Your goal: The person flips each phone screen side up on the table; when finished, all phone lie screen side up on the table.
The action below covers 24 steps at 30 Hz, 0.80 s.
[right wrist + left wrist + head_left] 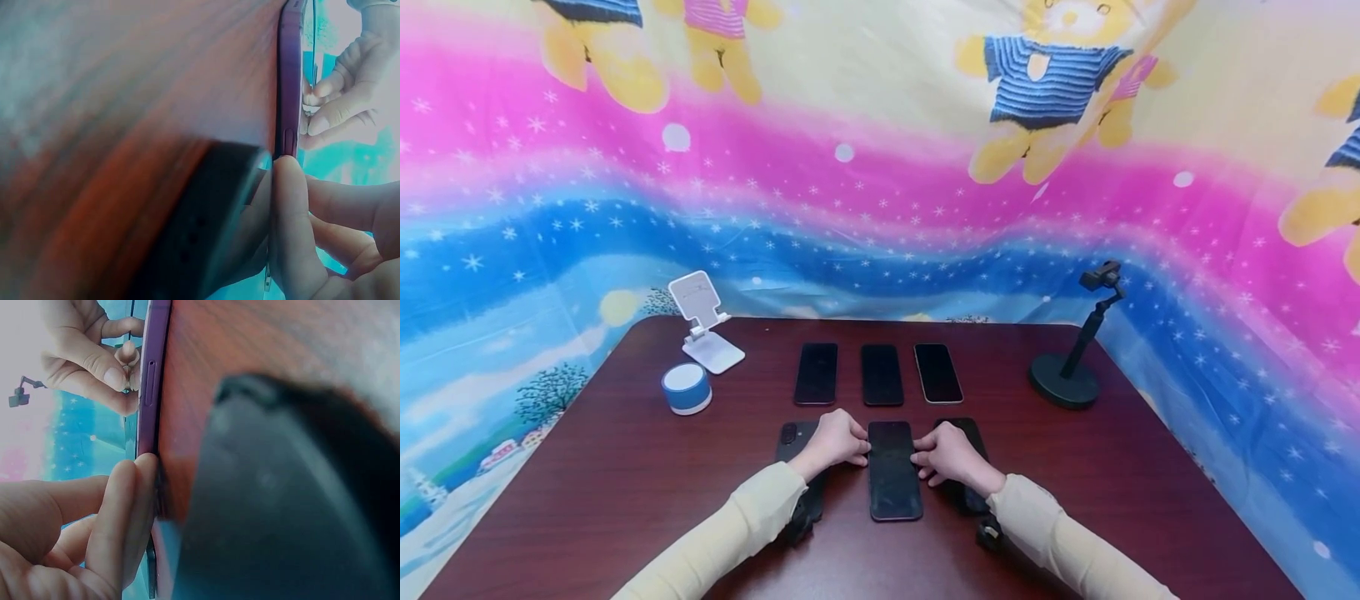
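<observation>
A smartphone (893, 479) with a dark screen and purple frame lies face up in the near row, between both hands. My left hand (833, 437) touches its left long edge with the fingertips, and the purple side (150, 381) shows in the left wrist view. On the opposite edge rest the fingertips of my right hand (953, 454). Under the left wrist is a black phone (787, 446), camera side up. Another dark phone (973, 435) lies partly hidden beneath the right hand and wrist. Both flanking phones look blurred and close in the wrist views.
Three dark-screened phones lie behind: left (816, 373), middle (882, 375) and right (938, 375). At the back left stand a white folding phone stand (718, 354) and a blue-and-white cylinder (687, 392). A black stand (1065, 383) with a jointed arm is at right. Printed cloth (865, 183) surrounds the table.
</observation>
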### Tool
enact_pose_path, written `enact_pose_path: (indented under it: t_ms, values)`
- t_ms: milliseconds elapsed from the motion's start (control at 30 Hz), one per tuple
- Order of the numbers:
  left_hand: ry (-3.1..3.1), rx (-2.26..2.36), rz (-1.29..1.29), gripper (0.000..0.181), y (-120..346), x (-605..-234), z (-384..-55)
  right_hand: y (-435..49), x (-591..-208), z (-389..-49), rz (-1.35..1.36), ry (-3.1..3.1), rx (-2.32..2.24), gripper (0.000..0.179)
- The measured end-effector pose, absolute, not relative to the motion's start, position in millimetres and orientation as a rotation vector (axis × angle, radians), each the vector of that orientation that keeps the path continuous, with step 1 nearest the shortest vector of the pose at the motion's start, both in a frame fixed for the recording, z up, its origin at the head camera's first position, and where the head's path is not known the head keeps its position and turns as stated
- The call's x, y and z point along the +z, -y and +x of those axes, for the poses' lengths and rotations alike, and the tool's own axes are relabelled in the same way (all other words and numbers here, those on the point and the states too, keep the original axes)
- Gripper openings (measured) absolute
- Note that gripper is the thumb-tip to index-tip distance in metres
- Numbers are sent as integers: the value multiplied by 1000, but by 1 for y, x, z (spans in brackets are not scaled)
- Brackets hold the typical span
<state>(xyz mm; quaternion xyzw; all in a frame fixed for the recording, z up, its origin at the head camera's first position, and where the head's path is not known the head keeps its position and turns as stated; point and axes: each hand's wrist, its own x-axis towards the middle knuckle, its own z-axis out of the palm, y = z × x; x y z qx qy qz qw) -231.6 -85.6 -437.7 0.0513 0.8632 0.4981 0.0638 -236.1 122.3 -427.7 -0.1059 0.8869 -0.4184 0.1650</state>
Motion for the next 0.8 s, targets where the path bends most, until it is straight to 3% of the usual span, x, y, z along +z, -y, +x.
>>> enact_pose_path:
  t_ms: [800]
  values:
    - [-2608,1488,146,15,89,-440,-231,-120,-428,-236,-317,-2516,-1182,34]
